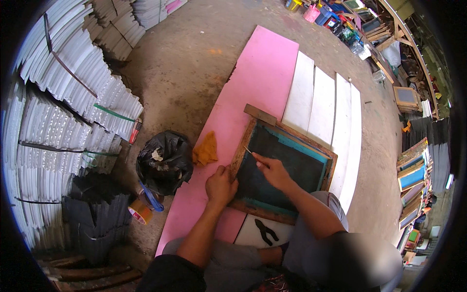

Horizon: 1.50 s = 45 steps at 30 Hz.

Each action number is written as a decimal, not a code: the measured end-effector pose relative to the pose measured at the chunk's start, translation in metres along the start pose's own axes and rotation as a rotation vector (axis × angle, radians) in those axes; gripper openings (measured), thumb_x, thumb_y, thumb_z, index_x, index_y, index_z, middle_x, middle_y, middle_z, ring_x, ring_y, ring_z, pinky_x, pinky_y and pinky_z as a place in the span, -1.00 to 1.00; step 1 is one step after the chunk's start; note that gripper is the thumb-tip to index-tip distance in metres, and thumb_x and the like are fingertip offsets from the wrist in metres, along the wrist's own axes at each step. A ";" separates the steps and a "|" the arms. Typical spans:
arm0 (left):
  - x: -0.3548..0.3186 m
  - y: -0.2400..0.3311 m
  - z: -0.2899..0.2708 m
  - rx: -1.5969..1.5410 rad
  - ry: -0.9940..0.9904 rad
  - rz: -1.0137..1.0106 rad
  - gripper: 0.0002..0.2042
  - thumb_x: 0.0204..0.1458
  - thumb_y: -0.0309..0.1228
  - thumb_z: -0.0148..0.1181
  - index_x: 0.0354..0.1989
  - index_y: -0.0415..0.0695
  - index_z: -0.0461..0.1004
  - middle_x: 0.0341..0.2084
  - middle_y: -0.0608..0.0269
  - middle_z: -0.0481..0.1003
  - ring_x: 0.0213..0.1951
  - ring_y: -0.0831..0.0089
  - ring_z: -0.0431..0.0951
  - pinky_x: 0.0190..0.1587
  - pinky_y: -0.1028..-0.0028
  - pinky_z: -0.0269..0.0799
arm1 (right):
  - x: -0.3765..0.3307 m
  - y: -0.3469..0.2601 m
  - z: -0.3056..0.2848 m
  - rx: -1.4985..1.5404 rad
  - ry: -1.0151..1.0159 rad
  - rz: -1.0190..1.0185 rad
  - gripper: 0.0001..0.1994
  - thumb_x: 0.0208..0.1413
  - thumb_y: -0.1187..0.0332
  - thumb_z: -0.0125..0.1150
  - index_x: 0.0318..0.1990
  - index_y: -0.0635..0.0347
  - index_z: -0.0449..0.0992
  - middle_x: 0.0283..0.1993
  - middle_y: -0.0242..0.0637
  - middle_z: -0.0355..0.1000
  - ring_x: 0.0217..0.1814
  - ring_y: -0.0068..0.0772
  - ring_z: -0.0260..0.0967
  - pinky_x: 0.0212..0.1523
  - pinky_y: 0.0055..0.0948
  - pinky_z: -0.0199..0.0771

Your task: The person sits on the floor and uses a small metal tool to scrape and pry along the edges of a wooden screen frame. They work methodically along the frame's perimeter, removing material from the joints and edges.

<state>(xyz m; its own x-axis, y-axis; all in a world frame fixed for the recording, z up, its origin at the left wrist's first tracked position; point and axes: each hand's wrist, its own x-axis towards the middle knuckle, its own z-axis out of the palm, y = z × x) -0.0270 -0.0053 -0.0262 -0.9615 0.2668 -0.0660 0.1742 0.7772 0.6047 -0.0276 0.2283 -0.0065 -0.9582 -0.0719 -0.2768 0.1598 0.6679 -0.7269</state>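
Note:
A wooden screen-printing frame (236,163) with dark mesh and blue-green borders lies tilted before me, near my lap. My left hand (221,186) grips its left rail, fingers closed round the wood. Over the mesh, close to that same rail, my right hand (272,171) is closed on a thin stick-like tool (248,150); its tip points at the rail, and most of it is hidden by the fingers. At the frame's upper left corner sits a short wooden block (260,115). Black-handled pliers (266,231) lie on a white board just below the frame.
A pink board (262,63) and white boards (318,97) lie under the frame. To the left are an orange cloth (205,149), a black plastic bag (165,163), a tape roll (140,212), a red cutter (135,131) and tall stacks of white sheets (58,112). More frames (412,177) lean at right.

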 end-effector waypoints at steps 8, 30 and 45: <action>-0.001 -0.003 -0.005 -0.014 0.011 0.010 -0.50 -0.12 -0.28 0.44 0.04 -0.16 0.54 -0.19 0.15 0.52 -0.28 0.08 0.65 -0.23 0.16 0.59 | 0.014 -0.025 -0.007 -0.178 -0.023 -0.017 -0.56 0.39 0.25 0.13 0.39 -0.13 0.40 -0.28 -0.16 0.62 -0.39 -0.27 0.57 -0.25 -0.23 0.54; -0.001 0.002 -0.010 0.024 -0.077 -0.061 -0.43 -0.05 -0.20 0.45 0.15 -0.15 0.51 -0.09 0.14 0.50 -0.19 0.12 0.66 -0.16 0.18 0.59 | 0.000 -0.032 -0.021 -0.148 0.092 0.053 -0.61 0.37 0.16 0.08 0.31 -0.29 0.49 -0.20 -0.03 0.62 -0.15 0.10 0.61 -0.05 -0.04 0.55; 0.001 0.000 -0.005 0.005 -0.060 -0.027 -0.44 -0.10 -0.25 0.46 0.13 -0.15 0.52 -0.12 0.14 0.52 -0.21 0.12 0.65 -0.17 0.17 0.59 | 0.013 -0.069 -0.035 -0.467 -0.032 0.157 -0.60 0.33 0.23 0.04 0.29 -0.21 0.50 -0.16 -0.04 0.62 -0.10 0.16 0.57 -0.02 0.03 0.54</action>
<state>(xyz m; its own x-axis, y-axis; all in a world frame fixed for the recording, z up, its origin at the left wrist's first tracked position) -0.0290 -0.0076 -0.0219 -0.9515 0.2789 -0.1299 0.1492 0.7876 0.5979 -0.0592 0.2074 0.0622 -0.9220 0.0384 -0.3854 0.1714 0.9328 -0.3171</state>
